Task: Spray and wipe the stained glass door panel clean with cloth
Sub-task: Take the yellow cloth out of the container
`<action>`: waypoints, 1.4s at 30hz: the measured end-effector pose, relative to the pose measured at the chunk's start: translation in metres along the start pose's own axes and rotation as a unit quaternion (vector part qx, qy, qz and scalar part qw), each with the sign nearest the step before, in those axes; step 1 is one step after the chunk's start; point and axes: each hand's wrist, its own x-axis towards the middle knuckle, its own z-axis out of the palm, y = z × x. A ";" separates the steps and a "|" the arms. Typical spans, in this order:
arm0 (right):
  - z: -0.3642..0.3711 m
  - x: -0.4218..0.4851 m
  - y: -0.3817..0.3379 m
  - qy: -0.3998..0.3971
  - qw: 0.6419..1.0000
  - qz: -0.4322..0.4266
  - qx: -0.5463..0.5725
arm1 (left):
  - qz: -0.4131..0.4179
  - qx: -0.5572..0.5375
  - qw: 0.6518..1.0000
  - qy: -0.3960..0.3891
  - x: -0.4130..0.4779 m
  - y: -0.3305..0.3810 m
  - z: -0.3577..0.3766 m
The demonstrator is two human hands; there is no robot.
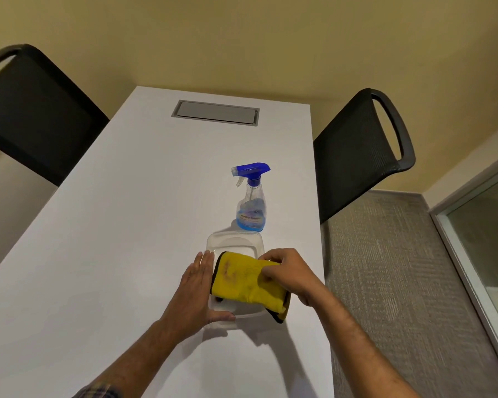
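Note:
A folded yellow cloth (243, 284) with a dark edge and brownish stains lies over a clear plastic container (236, 244) on the white table (112, 239). My right hand (289, 272) pinches the cloth's right side. My left hand (197, 291) lies flat against the container's left side, thumb along its near rim. A clear spray bottle (251, 201) with a blue trigger head and blue liquid stands upright just beyond the container. A glass panel (489, 234) in a pale frame shows at the far right.
Two black mesh chairs stand at the table, one at the left (32, 110) and one at the right (360, 147). A grey cable hatch (215, 112) is set in the far end of the table. Grey carpet (400, 282) covers the floor on the right.

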 end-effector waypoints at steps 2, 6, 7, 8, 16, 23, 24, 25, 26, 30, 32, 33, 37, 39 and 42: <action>-0.008 -0.009 0.002 -0.007 0.999 0.002 0.049 | -0.010 -0.011 1.000 0.010 -0.004 0.007 -0.003; -0.024 -0.035 0.005 -0.004 0.991 -0.011 0.131 | -0.053 -0.118 0.989 0.066 -0.023 0.034 -0.009; -0.028 -0.043 0.006 -0.003 0.988 -0.017 0.152 | -0.067 -0.165 0.981 0.079 -0.031 0.044 -0.010; -0.031 -0.051 0.006 0.000 0.985 -0.023 0.174 | -0.081 -0.218 0.968 0.095 -0.038 0.056 -0.011; -0.039 -0.118 0.003 0.046 0.964 -0.110 0.236 | -0.264 -0.577 0.764 0.114 -0.056 0.155 -0.040; -0.054 -0.177 -0.011 0.094 0.944 -0.173 0.264 | -0.176 -0.633 0.751 0.069 -0.061 0.202 -0.077; -0.056 -0.185 -0.012 0.105 0.942 -0.179 0.263 | -0.160 -0.628 0.759 0.070 -0.061 0.207 -0.082; -0.056 -0.193 -0.012 0.117 0.940 -0.182 0.265 | -0.144 -0.624 0.765 0.066 -0.061 0.213 -0.087; -0.056 -0.201 -0.012 0.130 0.937 -0.183 0.267 | -0.128 -0.621 0.771 0.059 -0.061 0.219 -0.093; -0.051 -0.233 -0.004 0.163 0.925 -0.173 0.297 | -0.082 -0.616 0.783 0.014 -0.061 0.247 -0.119; -0.051 -0.250 0.001 0.181 0.909 -0.166 0.336 | -0.069 -0.594 0.801 -0.031 -0.063 0.261 -0.128; -0.052 -0.257 0.003 0.203 0.896 -0.160 0.362 | -0.061 -0.583 0.808 -0.063 -0.064 0.268 -0.132; -0.066 -0.290 0.022 0.304 0.843 -0.127 0.426 | -0.010 -0.579 0.795 -0.181 -0.069 0.300 -0.136; -0.075 -0.309 0.035 0.322 0.825 -0.114 0.451 | 0.012 -0.583 0.781 -0.225 -0.074 0.319 -0.128; -0.094 -0.341 0.055 0.313 0.806 -0.115 0.489 | 0.034 -0.571 0.769 -0.285 -0.084 0.354 -0.109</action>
